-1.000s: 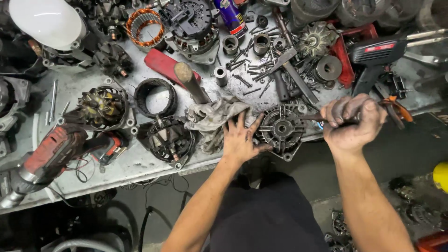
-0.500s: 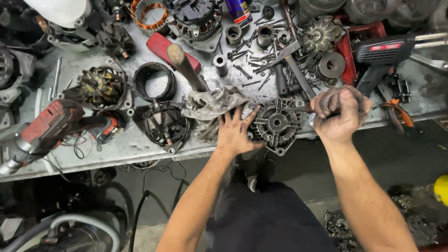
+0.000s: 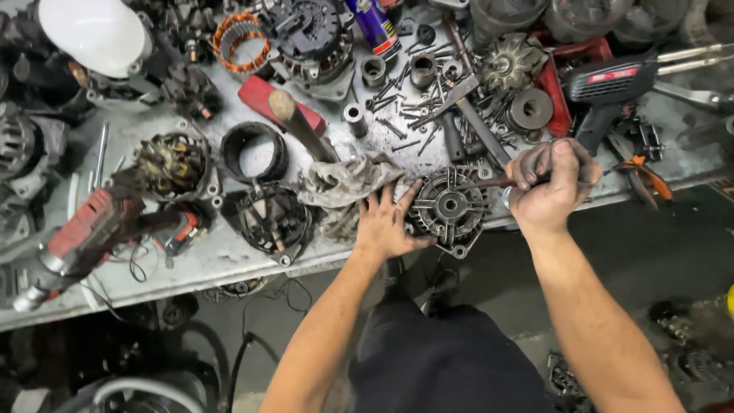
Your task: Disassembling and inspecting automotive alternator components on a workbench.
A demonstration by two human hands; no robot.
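- my left hand (image 3: 388, 226) lies flat, fingers spread, on the grey metal workbench (image 3: 206, 264), pressed against the 9 o'clock edge of the round dark-grey cast alternator housing (image 3: 449, 206); it grips nothing.
- that housing sits at the near edge of the bench, partly overhanging it, between my two hands.
- my right hand (image 3: 552, 187) is a closed fist around the dark handle of a slim metal tool (image 3: 489, 182), whose shaft runs toward 9 o'clock onto the housing; i cannot tell the tip's shape.
- a crumpled dirty grey rag (image 3: 348, 183) lies at 11 o'clock from my left hand, touching the housing's left side.
- at 9 o'clock from the rag sits a black finned alternator half (image 3: 269, 218), and beyond it a red cordless power tool (image 3: 95, 229).
- at 12 o'clock from the housing, loose bolts and sockets (image 3: 405, 115) are scattered.
- a black and red soldering gun (image 3: 608, 88) lies at 1 o'clock from my right hand; orange-handled pliers (image 3: 646, 177) lie at 3 o'clock.
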